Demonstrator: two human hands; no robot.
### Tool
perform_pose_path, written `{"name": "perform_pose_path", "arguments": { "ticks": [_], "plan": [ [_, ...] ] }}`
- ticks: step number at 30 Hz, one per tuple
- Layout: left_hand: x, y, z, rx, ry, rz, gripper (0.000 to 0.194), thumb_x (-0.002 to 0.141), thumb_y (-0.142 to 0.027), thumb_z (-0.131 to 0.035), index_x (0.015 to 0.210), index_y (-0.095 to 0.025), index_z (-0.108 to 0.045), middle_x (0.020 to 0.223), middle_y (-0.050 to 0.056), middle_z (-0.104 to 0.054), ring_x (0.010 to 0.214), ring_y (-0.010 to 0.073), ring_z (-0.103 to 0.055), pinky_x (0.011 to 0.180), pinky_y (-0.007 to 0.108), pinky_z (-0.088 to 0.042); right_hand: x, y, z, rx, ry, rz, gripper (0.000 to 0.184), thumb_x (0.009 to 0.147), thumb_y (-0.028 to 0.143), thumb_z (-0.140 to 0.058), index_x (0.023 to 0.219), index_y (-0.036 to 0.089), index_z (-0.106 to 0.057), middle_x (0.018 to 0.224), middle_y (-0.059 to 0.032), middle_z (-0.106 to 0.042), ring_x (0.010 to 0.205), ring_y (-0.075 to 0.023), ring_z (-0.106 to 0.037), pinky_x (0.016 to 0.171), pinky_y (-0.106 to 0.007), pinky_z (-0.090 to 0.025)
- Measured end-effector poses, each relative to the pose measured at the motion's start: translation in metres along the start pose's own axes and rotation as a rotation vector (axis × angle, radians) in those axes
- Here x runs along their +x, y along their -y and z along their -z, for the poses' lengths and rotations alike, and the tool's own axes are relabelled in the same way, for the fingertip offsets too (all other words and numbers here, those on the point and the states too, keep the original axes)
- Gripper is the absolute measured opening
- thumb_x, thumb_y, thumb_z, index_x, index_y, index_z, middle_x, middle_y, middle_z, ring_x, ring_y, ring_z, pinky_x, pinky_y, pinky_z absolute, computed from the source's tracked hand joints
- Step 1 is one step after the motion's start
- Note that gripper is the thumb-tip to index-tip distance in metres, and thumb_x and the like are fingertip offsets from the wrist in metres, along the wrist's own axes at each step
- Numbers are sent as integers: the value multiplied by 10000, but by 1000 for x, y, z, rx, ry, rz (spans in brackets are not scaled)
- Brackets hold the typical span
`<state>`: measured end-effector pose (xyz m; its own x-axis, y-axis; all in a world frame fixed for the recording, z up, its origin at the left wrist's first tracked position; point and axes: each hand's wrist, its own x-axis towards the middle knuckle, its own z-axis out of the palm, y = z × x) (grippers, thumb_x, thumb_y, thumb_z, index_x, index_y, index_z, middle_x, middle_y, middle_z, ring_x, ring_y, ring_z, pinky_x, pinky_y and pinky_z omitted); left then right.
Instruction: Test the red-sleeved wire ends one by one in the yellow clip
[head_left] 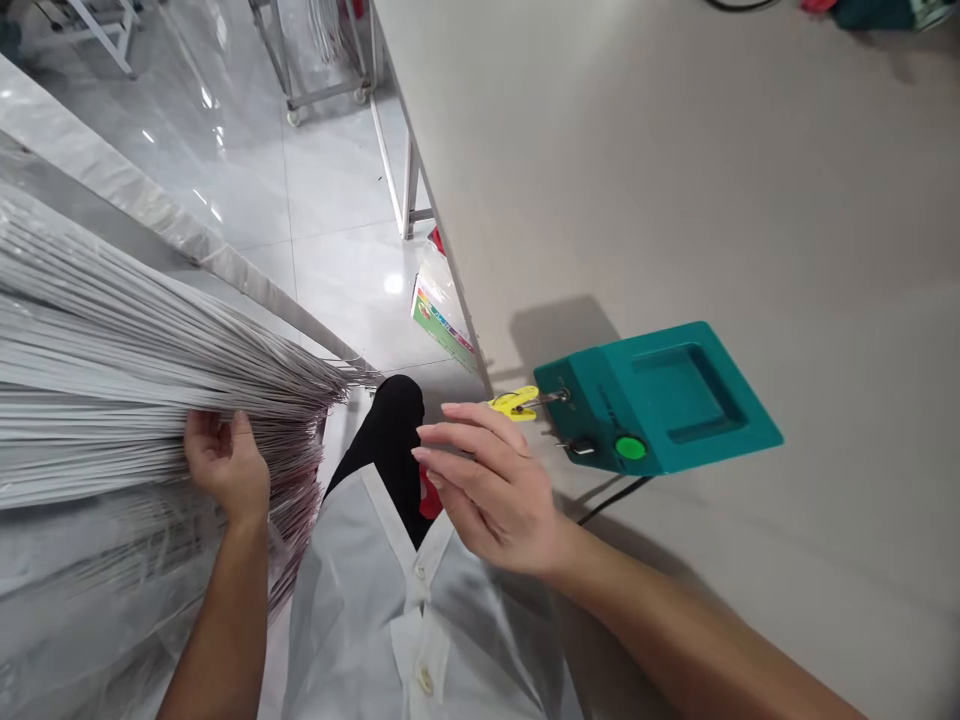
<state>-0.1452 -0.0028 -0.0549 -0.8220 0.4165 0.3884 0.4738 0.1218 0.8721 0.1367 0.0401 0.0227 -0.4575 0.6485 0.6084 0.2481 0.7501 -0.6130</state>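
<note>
My left hand (223,468) grips the edge of a thick stack of white plastic-wrapped sheets (127,380) at the left, its fingers curled round some of the layers. My right hand (487,480) hovers over the edge of the grey table (750,200), fingers stretched out and slightly apart, holding nothing. Its fingertips are close to a small yellow clip (514,402) that sticks out from the front of a teal box-shaped device (660,395) with a green button (631,447).
A black cable (611,497) runs from the teal device toward me. A colourful carton (442,320) lies on the glossy tiled floor below the table edge. Metal frames on castors (322,95) stand further back. My white buttoned shirt (405,620) fills the lower middle.
</note>
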Motion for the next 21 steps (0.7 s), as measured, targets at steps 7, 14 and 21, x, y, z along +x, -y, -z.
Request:
{"name": "perform_pose_path", "arguments": {
  "ticks": [7, 14, 21],
  "plan": [
    [-4, 1, -4, 63, 44, 39, 585, 701, -285, -654, 1232, -160, -446, 1253, 134, -532, 1124, 225, -525, 957, 369, -417, -1, 9, -4, 30, 278, -5, 245, 788, 86, -518, 1016, 126, -600, 986, -123, -653, 1017, -205, -574, 907, -378, -501],
    [3, -23, -24, -23, 78, -49, 676, 701, -247, -669, 1279, -153, -332, 1345, 153, -438, 1217, 217, -447, 1032, 375, -352, 0, 8, -9, 81, 570, -129, 219, 799, 113, -510, 993, 119, -609, 1024, -136, -657, 970, -257, -606, 800, -399, -543],
    [26, -56, -28, 2, -127, -118, 538, 698, -316, -676, 1141, -168, -410, 1186, 106, -550, 1102, 218, -533, 959, 381, -423, 1, 11, -19, 163, 596, -149, 323, 771, 122, -520, 1088, 153, -577, 1028, -135, -666, 942, -242, -632, 800, -359, -551]
  ]
}}
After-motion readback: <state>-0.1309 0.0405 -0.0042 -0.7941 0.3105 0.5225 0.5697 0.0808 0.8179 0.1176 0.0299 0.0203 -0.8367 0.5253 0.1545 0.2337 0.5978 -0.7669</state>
